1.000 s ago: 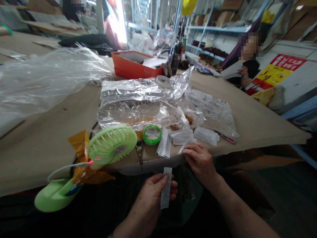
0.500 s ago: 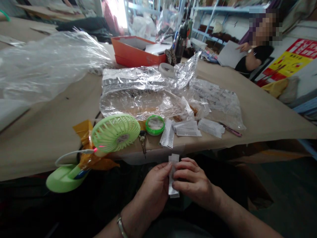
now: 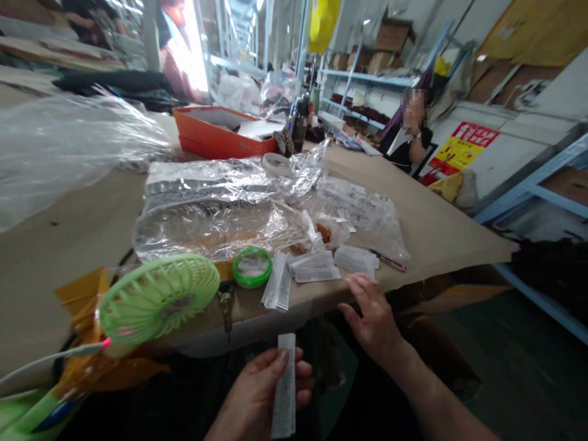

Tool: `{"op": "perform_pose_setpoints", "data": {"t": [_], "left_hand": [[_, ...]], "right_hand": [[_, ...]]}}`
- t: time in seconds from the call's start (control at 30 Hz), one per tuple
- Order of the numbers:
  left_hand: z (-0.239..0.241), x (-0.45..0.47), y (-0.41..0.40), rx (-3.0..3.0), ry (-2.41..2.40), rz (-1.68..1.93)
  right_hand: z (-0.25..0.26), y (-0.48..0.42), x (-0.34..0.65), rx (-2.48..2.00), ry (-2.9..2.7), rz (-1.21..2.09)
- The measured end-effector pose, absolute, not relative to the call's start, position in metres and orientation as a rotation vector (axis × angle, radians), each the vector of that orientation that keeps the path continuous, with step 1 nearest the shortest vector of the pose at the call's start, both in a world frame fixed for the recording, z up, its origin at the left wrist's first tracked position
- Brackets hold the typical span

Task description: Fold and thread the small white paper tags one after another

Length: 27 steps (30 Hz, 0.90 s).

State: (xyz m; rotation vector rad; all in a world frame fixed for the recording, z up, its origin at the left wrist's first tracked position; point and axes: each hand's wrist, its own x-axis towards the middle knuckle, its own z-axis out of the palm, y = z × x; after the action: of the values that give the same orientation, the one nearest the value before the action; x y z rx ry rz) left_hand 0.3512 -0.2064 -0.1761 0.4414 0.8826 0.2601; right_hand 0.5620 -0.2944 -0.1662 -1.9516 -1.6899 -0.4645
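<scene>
My left hand (image 3: 255,389) is closed around a small stack of narrow printed white labels (image 3: 285,398), its thumb pressed on the top one. My right hand (image 3: 376,315) is at the table edge with thumb and fingers apart and nothing visible in it. Its fingertips are at the lower edge of the right pile of labels (image 3: 358,257); whether they touch it I cannot tell. Two more label piles lie to the left, a middle pile (image 3: 316,267) and a fanned left pile (image 3: 277,285). Beside them is a round green-rimmed dish (image 3: 252,267).
A green fan (image 3: 160,300) stands at the left front, with keys (image 3: 226,300) by it. Clear plastic bags (image 3: 211,208), a tape roll (image 3: 277,164), a pink pen (image 3: 390,262) and an orange box (image 3: 225,136) lie on the table. A person (image 3: 408,138) sits at the far right.
My right hand has left the labels in my left hand and moved right and up to the right pile. My left hand has moved lower, still holding its stack. The view has tilted up and turned right.
</scene>
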Motion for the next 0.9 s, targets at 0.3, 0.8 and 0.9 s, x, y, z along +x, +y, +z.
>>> {"op": "perform_pose_setpoints", "data": {"t": [0.3,0.8,0.9], "left_hand": [[-0.176,0.349,-0.211,0.455,0.918,0.219],[-0.191,0.344,-0.213,0.450,0.930,0.229],[-0.190,0.345,-0.214,0.437,0.917,0.229]], "right_hand": [[-0.167,-0.296,0.601,-2.347,-1.699,-0.703],[-0.144,-0.306,0.628,-2.088,-1.722,-0.456],[-0.139,-0.306,0.619,-2.000,-1.535,-0.475]]}}
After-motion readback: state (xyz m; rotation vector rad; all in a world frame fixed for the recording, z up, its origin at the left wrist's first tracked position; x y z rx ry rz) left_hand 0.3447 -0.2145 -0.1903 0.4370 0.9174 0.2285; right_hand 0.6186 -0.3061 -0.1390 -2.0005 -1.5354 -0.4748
